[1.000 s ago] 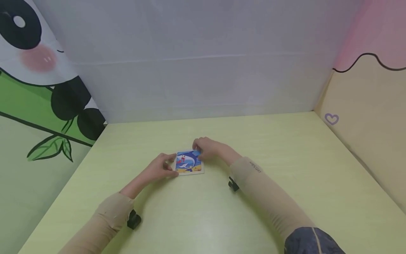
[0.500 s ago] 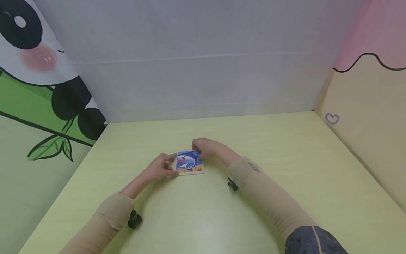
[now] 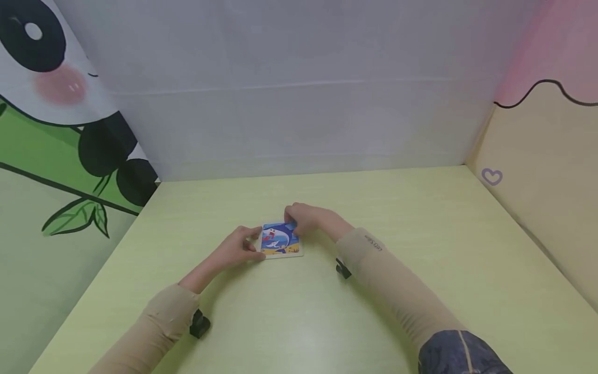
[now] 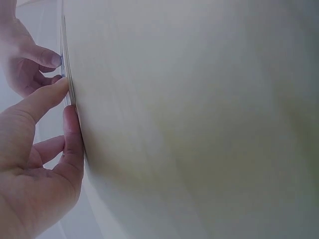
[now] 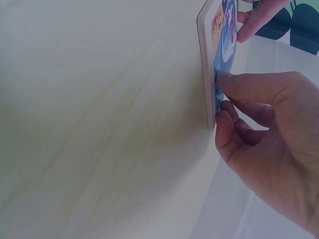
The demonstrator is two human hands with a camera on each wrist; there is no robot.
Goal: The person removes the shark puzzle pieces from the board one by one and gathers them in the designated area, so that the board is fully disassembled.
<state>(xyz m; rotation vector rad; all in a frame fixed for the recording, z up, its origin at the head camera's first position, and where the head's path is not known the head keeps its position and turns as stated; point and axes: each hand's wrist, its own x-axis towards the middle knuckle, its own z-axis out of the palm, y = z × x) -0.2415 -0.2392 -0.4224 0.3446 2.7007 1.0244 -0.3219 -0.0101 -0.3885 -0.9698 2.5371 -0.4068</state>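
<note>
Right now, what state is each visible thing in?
Square white-edged board with blue sea picture: flat on pale yellow-green tabletop, picture up.
Bare left hand: holds the board's left edge, thumb and forefinger spread.
Bare right hand: fingers bent at the board's far right corner, thumb on picture.
Beige fabric sleeves: cover forearms, not hands.

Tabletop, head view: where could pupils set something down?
Bare: tabletop along the grey backdrop, right of the right sleeve, and between it and the left sleeve. Crowded: around the picture board, left hand and right hand at its edges.
</note>
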